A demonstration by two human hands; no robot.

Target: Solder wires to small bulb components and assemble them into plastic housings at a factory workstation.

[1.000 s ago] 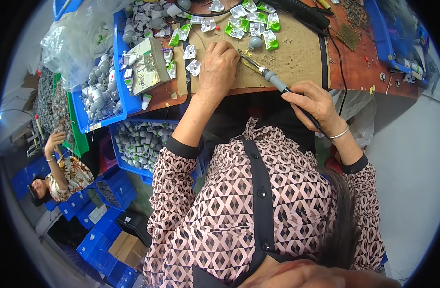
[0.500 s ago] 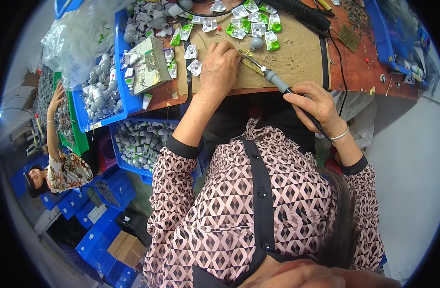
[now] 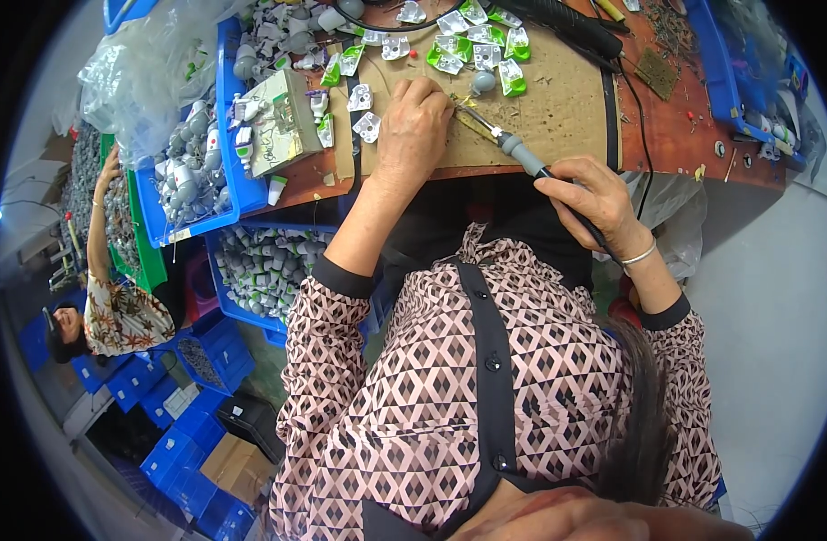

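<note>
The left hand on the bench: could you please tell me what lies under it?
The left hand rests on the brown cardboard mat, and the soldering iron tip points at its fingers. Whatever small part it presses down is covered by the hand.

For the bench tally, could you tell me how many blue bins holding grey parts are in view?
2: one blue bin sits on the bench edge left of the left hand; another blue bin sits lower, beneath the bench. Others may be hidden.

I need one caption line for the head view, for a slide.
Right hand holds a soldering iron, its tip beside the left hand resting on a cardboard mat.
</note>
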